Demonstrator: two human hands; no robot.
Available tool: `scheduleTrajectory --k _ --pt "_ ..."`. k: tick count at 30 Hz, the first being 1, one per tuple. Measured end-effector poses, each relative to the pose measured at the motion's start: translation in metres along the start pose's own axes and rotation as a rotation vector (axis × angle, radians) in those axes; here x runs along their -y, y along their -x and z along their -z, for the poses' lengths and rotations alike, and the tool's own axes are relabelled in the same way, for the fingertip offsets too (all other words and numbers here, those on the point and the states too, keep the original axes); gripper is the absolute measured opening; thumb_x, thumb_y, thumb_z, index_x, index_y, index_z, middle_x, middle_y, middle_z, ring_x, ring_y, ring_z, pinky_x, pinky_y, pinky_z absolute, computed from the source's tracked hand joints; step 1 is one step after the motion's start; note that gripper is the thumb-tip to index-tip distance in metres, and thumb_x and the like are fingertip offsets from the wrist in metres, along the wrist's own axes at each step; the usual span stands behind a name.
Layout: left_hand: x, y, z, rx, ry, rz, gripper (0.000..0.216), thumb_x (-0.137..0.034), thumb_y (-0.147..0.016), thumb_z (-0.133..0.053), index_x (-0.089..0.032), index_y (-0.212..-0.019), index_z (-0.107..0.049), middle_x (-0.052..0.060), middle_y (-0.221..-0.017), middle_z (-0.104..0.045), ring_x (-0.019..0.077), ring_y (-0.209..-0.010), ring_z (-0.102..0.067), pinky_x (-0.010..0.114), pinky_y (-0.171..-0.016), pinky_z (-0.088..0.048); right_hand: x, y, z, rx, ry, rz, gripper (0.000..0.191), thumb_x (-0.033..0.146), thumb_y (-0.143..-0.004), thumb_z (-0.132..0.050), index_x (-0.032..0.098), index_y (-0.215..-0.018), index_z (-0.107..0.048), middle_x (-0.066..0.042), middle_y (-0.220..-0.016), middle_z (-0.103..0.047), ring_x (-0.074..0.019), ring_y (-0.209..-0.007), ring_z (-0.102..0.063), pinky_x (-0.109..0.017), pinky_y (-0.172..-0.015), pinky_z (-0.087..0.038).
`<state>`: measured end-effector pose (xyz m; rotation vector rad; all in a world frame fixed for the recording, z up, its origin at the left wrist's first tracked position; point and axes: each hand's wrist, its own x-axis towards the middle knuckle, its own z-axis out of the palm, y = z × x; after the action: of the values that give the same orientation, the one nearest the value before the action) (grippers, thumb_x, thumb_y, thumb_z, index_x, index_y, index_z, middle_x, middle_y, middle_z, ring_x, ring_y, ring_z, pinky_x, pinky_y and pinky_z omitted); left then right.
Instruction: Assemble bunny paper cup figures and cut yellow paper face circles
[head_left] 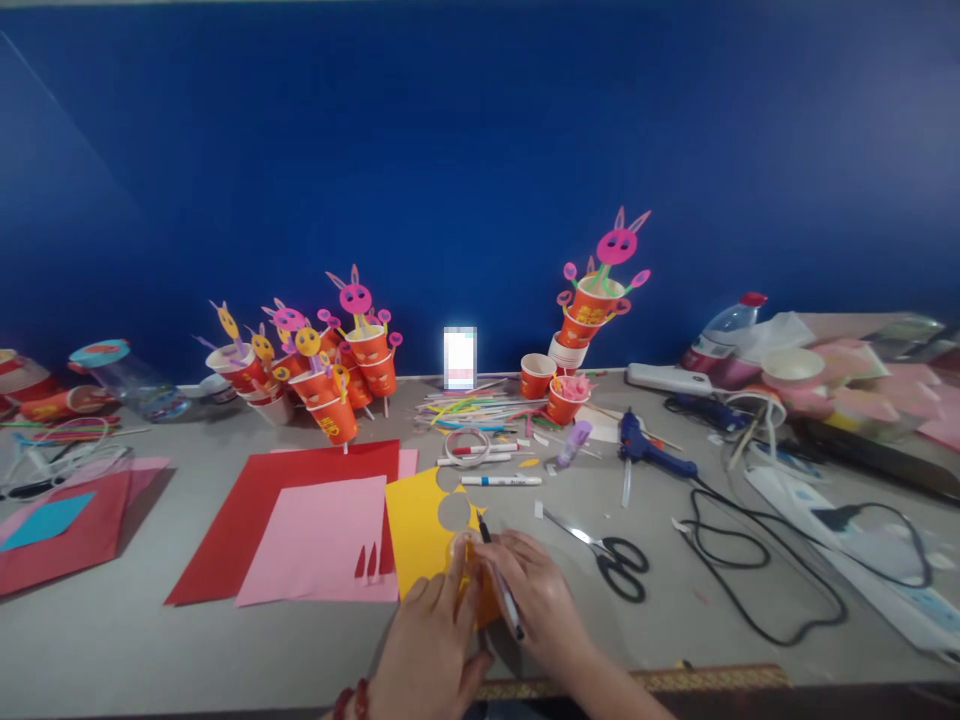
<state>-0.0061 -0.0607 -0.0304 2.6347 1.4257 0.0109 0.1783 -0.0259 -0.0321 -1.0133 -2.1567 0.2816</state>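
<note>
My left hand (429, 635) presses on a yellow sheet of paper (420, 535) that has round holes cut out of its right edge; under its fingers sits a small round clear thing (465, 552), perhaps a tape ring. My right hand (536, 600) is closed on a pen (499, 580), with the dark tip at the rim of that ring. Both hands are at the near edge of the grey table (150, 640).
Left of the yellow sheet lie pink (322, 540) and red paper (247, 520). Scissors (615, 560) lie to the right, then a blue glue gun (645, 450) with a black cable (757, 590). Orange paper cups with bunny toppers (330, 370) stand at the back; markers and straws lie mid-table.
</note>
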Motion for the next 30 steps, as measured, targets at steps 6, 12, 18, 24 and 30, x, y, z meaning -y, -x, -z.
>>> scheduleTrajectory --k 6,12,18,24,30 --pt "-0.006 -0.004 0.009 0.063 -0.072 0.013 0.071 -0.049 -0.088 -0.061 -0.012 -0.146 -0.044 0.027 -0.154 -0.033 0.0368 -0.107 -0.065 0.049 -0.083 -0.053 0.001 -0.003 0.003 0.023 -0.009 -0.008 0.036 0.007 -0.089 -0.043 0.022 -0.119 -0.056 -0.010 -0.106 -0.075 -0.0235 -0.095 -0.071 -0.047 -0.095 -0.053" --pt "-0.013 -0.009 0.003 0.069 -0.203 0.030 0.090 -0.064 -0.077 -0.067 -0.015 -0.149 -0.041 0.031 -0.152 -0.035 0.0380 -0.088 -0.071 0.046 -0.062 -0.055 -0.013 -0.026 0.021 0.103 -0.155 -0.104 0.032 0.020 -0.098 -0.044 0.023 -0.124 -0.062 -0.009 -0.111 -0.074 -0.0221 -0.100 -0.070 -0.039 -0.091 -0.055" --pt "-0.016 -0.010 -0.005 0.050 -0.248 0.039 0.113 -0.077 -0.064 -0.068 -0.013 -0.151 -0.036 0.038 -0.149 -0.034 0.0330 -0.068 -0.070 0.043 -0.052 -0.051 -0.019 -0.102 0.030 0.507 -0.343 -0.217 0.027 0.023 -0.098 -0.043 0.018 -0.106 -0.068 -0.002 -0.081 -0.072 -0.0157 -0.072 -0.067 -0.026 -0.070 -0.051" --pt "-0.014 -0.008 -0.009 0.059 -0.172 0.038 0.111 -0.085 -0.065 -0.056 -0.014 -0.149 -0.039 0.039 -0.146 -0.038 0.0331 -0.067 -0.069 0.043 -0.053 -0.049 -0.019 -0.148 -0.012 0.811 -0.263 -0.096 0.017 0.018 -0.084 -0.056 0.017 -0.068 -0.063 0.002 -0.068 -0.061 -0.0130 -0.067 -0.056 -0.022 -0.061 -0.038" --pt "-0.016 -0.008 -0.003 0.121 -0.183 0.048 0.112 -0.087 -0.065 -0.052 -0.014 -0.149 -0.038 0.039 -0.145 -0.040 0.0317 -0.065 -0.069 0.041 -0.052 -0.049 -0.015 -0.150 -0.032 0.946 -0.271 -0.057 0.017 0.018 -0.080 -0.055 0.017 -0.064 -0.060 0.003 -0.063 -0.058 -0.0117 -0.062 -0.053 -0.021 -0.056 -0.034"
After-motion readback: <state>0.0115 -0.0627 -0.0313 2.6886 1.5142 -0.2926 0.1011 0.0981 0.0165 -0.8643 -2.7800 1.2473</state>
